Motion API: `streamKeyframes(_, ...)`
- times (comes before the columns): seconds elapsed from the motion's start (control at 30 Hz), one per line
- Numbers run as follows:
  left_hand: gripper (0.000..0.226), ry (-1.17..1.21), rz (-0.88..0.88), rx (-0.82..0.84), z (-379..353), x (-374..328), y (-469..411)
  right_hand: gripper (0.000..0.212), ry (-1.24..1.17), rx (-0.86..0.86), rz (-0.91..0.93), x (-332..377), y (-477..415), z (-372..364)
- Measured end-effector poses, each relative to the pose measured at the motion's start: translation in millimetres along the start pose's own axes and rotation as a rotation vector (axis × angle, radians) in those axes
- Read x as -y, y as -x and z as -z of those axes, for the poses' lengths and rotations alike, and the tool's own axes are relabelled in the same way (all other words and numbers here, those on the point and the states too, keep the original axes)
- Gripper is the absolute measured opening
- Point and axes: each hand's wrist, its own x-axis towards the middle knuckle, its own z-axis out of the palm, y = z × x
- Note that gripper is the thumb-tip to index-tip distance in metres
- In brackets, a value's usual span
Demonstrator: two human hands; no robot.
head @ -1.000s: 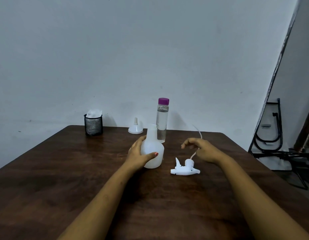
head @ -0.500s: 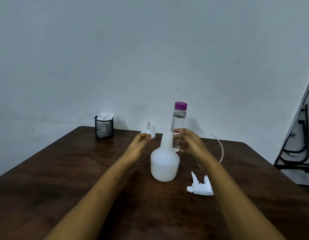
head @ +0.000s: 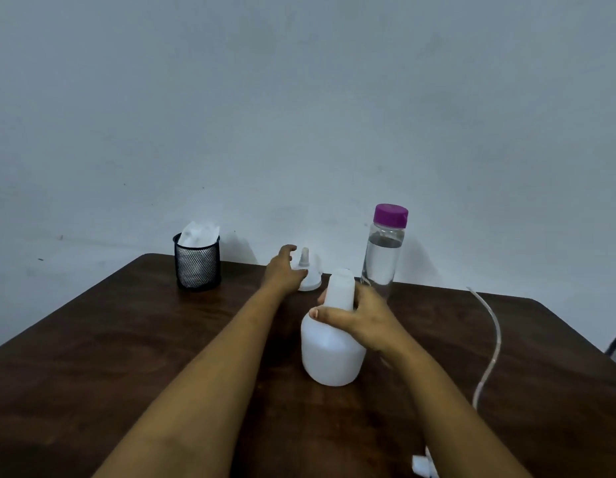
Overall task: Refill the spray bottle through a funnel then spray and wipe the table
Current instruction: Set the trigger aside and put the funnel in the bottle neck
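The white spray bottle point(head: 332, 353) stands upright and uncapped in the middle of the dark wooden table point(head: 127, 339). My right hand point(head: 360, 322) is wrapped around its neck. My left hand point(head: 284, 270) reaches to the white funnel point(head: 308, 276), which sits spout-up behind the bottle; the fingers are spread and touch its left side. A clear water bottle with a purple cap point(head: 384, 253) stands behind and to the right. The spray head's tube point(head: 491, 343) curves along the right; the head point(head: 422, 465) is mostly hidden by my right forearm.
A black mesh cup holding white cloth point(head: 197, 260) stands at the back left of the table, close to the grey wall. The table's far edge runs just behind the funnel and water bottle.
My right hand has moved from near the water bottle onto the spray bottle's neck. My left hand has reached further to the funnel. The view has shifted closer and leftward.
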Motion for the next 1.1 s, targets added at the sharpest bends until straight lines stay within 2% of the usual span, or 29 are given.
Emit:
streamKeyframes(0.1, 0.064, -0.014, 0.022, 0.002, -13, 10, -24, 0.018, -0.029, 0.031, 0.005, -5, -8, 3)
streamKeyframes(0.17, 0.054, -0.038, 0.030, 0.009, -21, 11, -37, 0.018, -0.056, 0.045, 0.013, -12, -11, 3)
streamKeyframes(0.3, 0.038, -0.212, 0.006, -0.078, -25, 3, -45, 0.019, -0.082, 0.048, 0.029, -17, -12, 2)
streamKeyframes(0.37, 0.032, -0.177, -0.013, -0.077, -18, -2, -42, 0.018, -0.088, 0.052, 0.036, -16, -13, 1)
streamKeyframes(0.47, 0.030, 0.034, -0.006, -0.135, 4, -12, -25, 0.015, -0.074, 0.039, 0.042, -8, -6, 1)
streamKeyframes(0.6, 0.019, 0.649, 0.078, -0.189, 37, -31, 5, 0.017, -0.041, -0.024, 0.000, -8, -7, -4)
streamKeyframes(0.67, 0.019, 0.824, 0.059, -0.181, 60, -46, 43, 0.021, -0.051, -0.066, -0.005, 1, 8, -11)
streamKeyframes(0.77, 0.014, 0.983, 0.025, -0.160, 82, -58, 94, 0.027, -0.100, -0.102, 0.015, 13, 29, -19)
streamKeyframes(0.97, 0.011, 1.184, -0.054, -0.074, 99, -57, 166, 0.037, -0.097, -0.066, 0.053, 29, 65, -28)
streamKeyframes(1.1, 0.015, 1.302, -0.017, -0.096, 93, -51, 193, 0.037, -0.112, -0.058, 0.062, 35, 82, -33)
